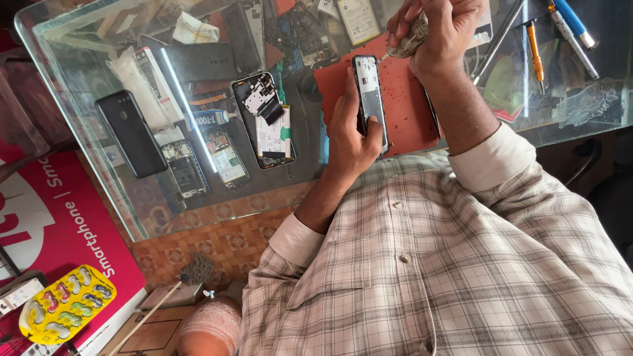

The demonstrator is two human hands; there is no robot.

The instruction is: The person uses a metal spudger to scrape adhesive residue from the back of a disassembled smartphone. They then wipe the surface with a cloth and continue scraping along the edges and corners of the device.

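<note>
Two hands meet over my red mat (402,112) on the glass desk (86,92); left hand (353,135) clasps the slim opened phone frame (369,99), long axis running away from me; right hand (438,29) just beyond its far end, curled around a crumpled grey cloth (407,41).

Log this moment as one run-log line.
left hand: grips phone frame | right hand: holds crumpled cloth above | under: red mat on glass table

A glass-topped bench (79,99) with greenish edges fills the upper view, catching bright streaks of reflected light. Beneath it lies a floor of orange patterned tiles (217,244). A red printed board (59,231) leans at the left edge.
</note>
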